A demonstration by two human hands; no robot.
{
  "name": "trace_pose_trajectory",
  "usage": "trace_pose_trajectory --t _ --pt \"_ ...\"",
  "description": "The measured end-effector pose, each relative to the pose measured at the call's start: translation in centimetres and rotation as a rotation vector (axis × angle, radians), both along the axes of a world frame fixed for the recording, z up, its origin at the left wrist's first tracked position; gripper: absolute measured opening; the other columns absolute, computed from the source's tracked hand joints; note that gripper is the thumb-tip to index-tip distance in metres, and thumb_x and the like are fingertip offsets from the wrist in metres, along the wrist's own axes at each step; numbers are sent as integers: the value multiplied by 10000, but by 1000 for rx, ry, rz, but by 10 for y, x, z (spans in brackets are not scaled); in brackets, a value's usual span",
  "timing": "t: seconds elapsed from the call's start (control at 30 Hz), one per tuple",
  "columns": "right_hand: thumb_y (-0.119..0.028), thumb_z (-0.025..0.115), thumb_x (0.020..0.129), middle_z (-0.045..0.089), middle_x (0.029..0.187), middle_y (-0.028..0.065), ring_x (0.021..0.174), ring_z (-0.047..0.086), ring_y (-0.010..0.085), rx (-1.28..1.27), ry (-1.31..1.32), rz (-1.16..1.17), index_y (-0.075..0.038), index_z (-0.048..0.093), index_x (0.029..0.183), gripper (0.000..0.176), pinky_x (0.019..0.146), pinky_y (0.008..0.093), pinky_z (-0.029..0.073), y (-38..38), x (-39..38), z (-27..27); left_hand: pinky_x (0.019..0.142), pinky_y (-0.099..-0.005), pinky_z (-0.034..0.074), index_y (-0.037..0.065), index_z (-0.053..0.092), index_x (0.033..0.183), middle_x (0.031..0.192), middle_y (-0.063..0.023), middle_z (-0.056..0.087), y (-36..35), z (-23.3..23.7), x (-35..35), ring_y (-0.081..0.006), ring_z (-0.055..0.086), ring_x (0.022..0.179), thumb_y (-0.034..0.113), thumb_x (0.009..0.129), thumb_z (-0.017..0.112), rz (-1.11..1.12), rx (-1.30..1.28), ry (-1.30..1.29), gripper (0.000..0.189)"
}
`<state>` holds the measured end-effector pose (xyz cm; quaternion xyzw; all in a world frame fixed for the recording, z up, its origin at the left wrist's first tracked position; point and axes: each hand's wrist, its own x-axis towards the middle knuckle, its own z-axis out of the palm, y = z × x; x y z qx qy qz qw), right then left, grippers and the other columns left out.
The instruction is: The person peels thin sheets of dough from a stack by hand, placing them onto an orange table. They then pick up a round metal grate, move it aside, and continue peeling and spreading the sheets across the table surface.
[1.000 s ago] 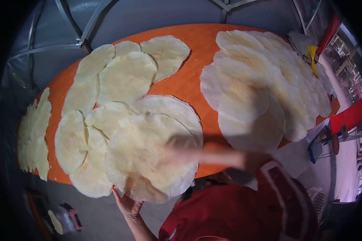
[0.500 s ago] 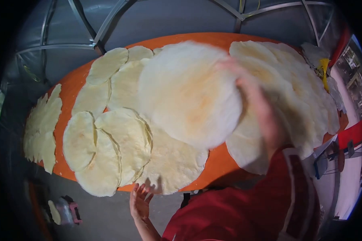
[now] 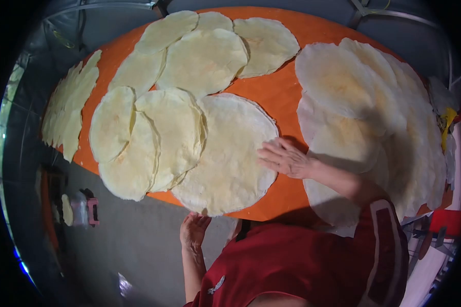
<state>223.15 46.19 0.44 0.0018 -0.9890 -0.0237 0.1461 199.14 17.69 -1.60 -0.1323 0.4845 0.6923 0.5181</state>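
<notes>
1. Cream overlapping sheets point(image 3: 118, 123) lie left.
2. Left hand point(image 3: 193, 230) meets the near edge of a large sheet point(image 3: 228, 153); pinch uncertain.
3. Nearly round, the sheet lies on an orange table point(image 3: 283, 97), its long axis unclear.
4. Right hand point(image 3: 286, 158), fingers outstretched leftward, covers its right edge.

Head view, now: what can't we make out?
All in the head view:
Right hand: palm, hidden by the back of the hand.
Left hand: whether it touches the front sheet, too small to tell.
Pile at picture right: sheet count, hidden by overlap.
Pink object at lower left: what it is, too small.
</notes>
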Motion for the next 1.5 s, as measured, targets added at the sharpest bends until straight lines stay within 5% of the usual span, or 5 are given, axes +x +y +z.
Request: trace_pose_trajectory --t 0.4,0.57,1.0,1.13,1.5 --pt "25 490 605 566 898 111 847 548 260 -290 148 -10 -15 529 878 279 721 343 432 31 16 57 848 -439 388 -14 447 1043 1013 -144 517 11 5 40 -316 452 1019 118 744 513 -112 546 -235 333" --pt "10 494 623 498 1054 169 960 501 258 -103 -558 -338 -18 467 1060 438 790 357 401 14 70 62 833 -367 412 0 345 1143 1093 -105 476 58 11 59 -218 475 1005 78 728 584 -201 387 64 485" --pt "-214 667 640 531 1017 154 932 524 245 -1417 -246 -169 -10 462 1079 526 780 312 425 -51 -56 1 747 -288 432 1 424 1025 931 -85 531 96 4 56 -158 521 847 86 693 648 -265 272 480 409" --pt "-151 491 687 515 557 164 552 533 230 -1044 -260 -472 -6 507 604 167 536 365 410 -80 -61 37 713 -239 428 7 479 1001 922 -47 542 75 -18 49 -125 525 810 90 770 547 -294 -25 261 255" --pt "-195 486 678 560 710 192 686 554 320 -217 294 -1107 -6 567 685 205 600 399 428 248 68 157 652 -213 416 4 540 942 867 -29 569 62 -33 38 -90 527 755 82 792 518 -286 153 380 170"
